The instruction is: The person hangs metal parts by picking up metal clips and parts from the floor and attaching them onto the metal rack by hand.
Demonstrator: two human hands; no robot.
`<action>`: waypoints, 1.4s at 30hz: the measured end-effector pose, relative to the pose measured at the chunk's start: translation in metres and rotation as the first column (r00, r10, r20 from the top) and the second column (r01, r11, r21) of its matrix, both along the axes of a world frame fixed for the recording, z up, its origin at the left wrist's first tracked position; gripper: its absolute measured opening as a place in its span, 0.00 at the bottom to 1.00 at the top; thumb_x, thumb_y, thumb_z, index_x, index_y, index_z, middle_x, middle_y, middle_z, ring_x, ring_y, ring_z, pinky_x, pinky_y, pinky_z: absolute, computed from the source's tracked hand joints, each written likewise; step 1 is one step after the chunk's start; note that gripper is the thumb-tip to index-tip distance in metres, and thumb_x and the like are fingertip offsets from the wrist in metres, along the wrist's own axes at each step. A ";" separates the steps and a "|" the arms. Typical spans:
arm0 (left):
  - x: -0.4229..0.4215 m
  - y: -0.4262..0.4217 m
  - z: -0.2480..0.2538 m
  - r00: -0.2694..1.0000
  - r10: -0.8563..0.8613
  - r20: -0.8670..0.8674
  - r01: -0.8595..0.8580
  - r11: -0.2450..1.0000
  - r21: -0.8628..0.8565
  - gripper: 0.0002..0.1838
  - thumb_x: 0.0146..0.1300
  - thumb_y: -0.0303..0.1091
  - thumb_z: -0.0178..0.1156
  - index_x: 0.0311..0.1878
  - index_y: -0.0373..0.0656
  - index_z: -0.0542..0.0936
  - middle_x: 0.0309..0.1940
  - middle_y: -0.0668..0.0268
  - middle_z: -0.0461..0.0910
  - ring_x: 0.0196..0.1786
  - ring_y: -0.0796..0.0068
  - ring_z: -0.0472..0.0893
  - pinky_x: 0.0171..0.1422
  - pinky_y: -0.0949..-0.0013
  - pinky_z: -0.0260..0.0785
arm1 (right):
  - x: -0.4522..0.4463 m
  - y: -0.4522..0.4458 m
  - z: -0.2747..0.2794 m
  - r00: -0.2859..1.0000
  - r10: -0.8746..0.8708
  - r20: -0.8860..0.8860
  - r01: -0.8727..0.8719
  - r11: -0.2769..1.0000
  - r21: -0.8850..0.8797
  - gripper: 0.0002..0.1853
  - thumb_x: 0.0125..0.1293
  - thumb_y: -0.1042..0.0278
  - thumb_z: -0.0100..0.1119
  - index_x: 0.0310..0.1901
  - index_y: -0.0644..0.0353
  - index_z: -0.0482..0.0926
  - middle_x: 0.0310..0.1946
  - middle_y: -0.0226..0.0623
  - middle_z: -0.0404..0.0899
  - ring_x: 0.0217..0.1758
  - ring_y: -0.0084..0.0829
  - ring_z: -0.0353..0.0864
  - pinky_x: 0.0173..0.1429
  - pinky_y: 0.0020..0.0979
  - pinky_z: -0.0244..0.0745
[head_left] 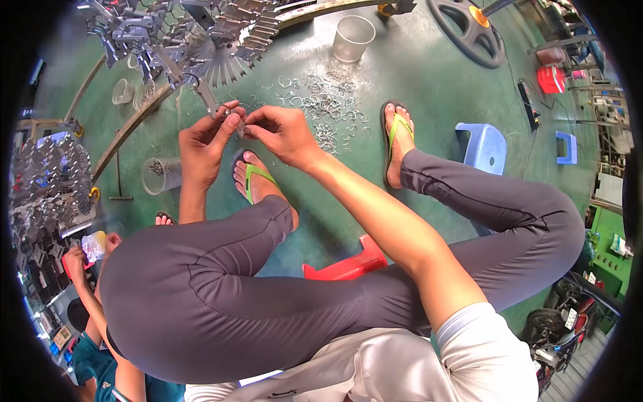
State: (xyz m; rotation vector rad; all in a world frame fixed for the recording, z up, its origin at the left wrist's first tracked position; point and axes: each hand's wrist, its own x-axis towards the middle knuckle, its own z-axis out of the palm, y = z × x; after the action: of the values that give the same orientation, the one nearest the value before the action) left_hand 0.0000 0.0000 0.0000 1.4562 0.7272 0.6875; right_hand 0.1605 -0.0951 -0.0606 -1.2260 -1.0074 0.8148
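My left hand (206, 142) is closed, thumb against fingers, at the lower end of a flat grey metal piece (205, 95) that hangs from a rack of metal parts (177, 43). Close beside it, my right hand (287, 134) pinches with thumb and forefinger. Between the two hands is something small and shiny, too small to name. On the green floor beyond the hands lies a loose spread of small bent metal hooks (325, 100).
A clear plastic cup (353, 39) stands beyond the hooks, and another cup (161, 175) lies left. A blue stool (483, 149) is right; a red stool (348, 262) is beneath me. At left, another person's hand (75, 260) is beside a second rack (50, 184).
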 end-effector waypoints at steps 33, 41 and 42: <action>-0.006 -0.008 0.012 0.998 -0.036 -0.052 0.037 0.999 0.015 0.17 0.73 0.32 0.69 0.60 0.33 0.86 0.50 0.59 0.89 0.54 0.74 0.86 0.66 0.65 0.76 | -0.029 -0.011 0.002 0.934 -0.157 -0.322 0.140 0.987 -0.074 0.06 0.65 0.79 0.68 0.40 0.72 0.82 0.34 0.42 0.89 0.35 0.29 0.91 0.39 0.28 0.86; -0.013 0.000 0.005 0.999 -0.025 -0.034 0.026 1.000 0.011 0.17 0.73 0.31 0.69 0.60 0.32 0.85 0.50 0.58 0.89 0.54 0.73 0.85 0.66 0.65 0.76 | 0.002 0.002 0.001 0.559 -0.034 -0.828 -0.174 0.972 -0.158 0.08 0.69 0.78 0.68 0.47 0.70 0.81 0.43 0.47 0.88 0.42 0.37 0.92 0.51 0.34 0.90; -0.014 -0.001 0.006 0.999 -0.017 -0.038 0.017 1.000 -0.001 0.17 0.73 0.31 0.69 0.60 0.31 0.85 0.51 0.58 0.89 0.54 0.72 0.86 0.66 0.64 0.76 | 0.010 -0.001 -0.004 0.695 -0.011 -0.719 -0.254 0.932 -0.260 0.06 0.66 0.78 0.68 0.42 0.69 0.82 0.39 0.46 0.88 0.40 0.36 0.92 0.49 0.34 0.90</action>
State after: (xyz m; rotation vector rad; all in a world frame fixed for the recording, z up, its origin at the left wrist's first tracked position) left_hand -0.0143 -0.0007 0.0058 1.4765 0.7432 0.6478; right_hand 0.1709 -0.0966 -0.0645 -0.9782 -0.2998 1.4825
